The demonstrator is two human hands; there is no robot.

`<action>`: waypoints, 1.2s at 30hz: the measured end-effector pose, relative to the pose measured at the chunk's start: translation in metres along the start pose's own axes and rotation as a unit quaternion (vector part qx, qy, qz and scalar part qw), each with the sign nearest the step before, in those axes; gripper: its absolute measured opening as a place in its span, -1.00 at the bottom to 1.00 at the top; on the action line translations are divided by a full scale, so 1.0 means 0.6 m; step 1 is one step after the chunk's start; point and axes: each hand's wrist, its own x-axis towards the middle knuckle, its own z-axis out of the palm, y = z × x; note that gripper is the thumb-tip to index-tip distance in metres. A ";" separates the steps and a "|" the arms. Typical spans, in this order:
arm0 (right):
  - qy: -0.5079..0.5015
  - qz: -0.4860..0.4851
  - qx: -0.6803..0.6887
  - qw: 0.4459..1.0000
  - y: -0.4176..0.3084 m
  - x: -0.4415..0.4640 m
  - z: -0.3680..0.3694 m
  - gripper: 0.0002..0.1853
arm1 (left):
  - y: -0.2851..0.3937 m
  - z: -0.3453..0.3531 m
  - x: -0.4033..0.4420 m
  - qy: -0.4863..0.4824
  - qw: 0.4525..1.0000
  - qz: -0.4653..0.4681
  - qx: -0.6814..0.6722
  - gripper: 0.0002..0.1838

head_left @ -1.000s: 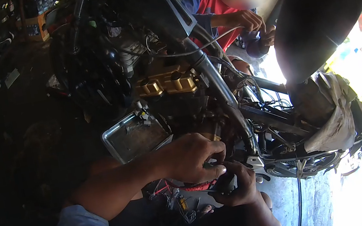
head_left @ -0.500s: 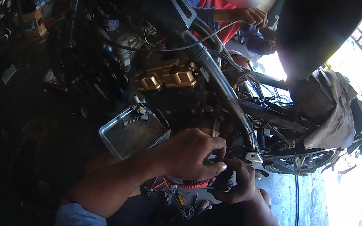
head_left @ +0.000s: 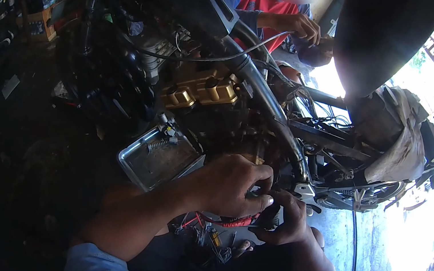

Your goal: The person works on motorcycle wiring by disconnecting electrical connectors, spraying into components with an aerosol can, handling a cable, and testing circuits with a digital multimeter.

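Note:
My left hand (head_left: 232, 186) reaches across from the left, back of the hand upward, with thumb and index finger pinched round a small dark piece that I cannot make out. Touching or nearly touching its fingertips is my right hand (head_left: 287, 219), its thumb and fingers curled round something dark and shadowed. Whether both hands hold one piece is hidden. Just beyond them stands a partly stripped motorcycle with a metal frame tube (head_left: 265, 98) and a gold engine cover (head_left: 201, 93). A metal tray (head_left: 160, 160) holding a spring and small parts lies above my left forearm.
Across the motorcycle a co-worker's hand (head_left: 299, 27) is by a thin cable (head_left: 197, 59). A large dark rounded shape (head_left: 386, 7) fills the upper right. Red and yellow-handled tools (head_left: 215, 237) lie below my hands. A crate of bottles (head_left: 38, 26) stands far left.
The co-worker's hand has shifted slightly, and its fingers now point further down. My two hands have barely moved and keep their curled, pinching hold.

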 end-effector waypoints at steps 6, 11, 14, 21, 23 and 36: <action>-0.003 -0.001 -0.013 1.000 0.002 -0.004 0.001 -0.21 | 0.000 0.000 -0.001 -0.009 1.000 -0.008 -0.004 -0.69; -0.003 0.000 -0.001 1.000 0.005 -0.003 0.002 -0.21 | 0.000 -0.001 -0.001 -0.009 1.000 -0.010 -0.003 -0.68; 0.000 -0.002 0.002 1.000 0.006 -0.004 0.003 -0.21 | -0.002 0.001 -0.001 -0.005 1.000 -0.005 0.000 -0.68; -0.012 0.005 -0.002 1.000 -0.001 0.000 0.000 -0.20 | -0.016 0.008 -0.002 0.010 1.000 0.026 0.010 -0.68; -0.010 0.004 -0.001 1.000 0.002 -0.001 0.001 -0.19 | -0.016 0.009 -0.002 0.014 0.999 0.030 0.016 -0.68; -0.011 0.009 0.005 1.000 0.005 -0.001 0.005 -0.17 | -0.015 0.007 -0.001 0.008 1.000 0.023 0.015 -0.68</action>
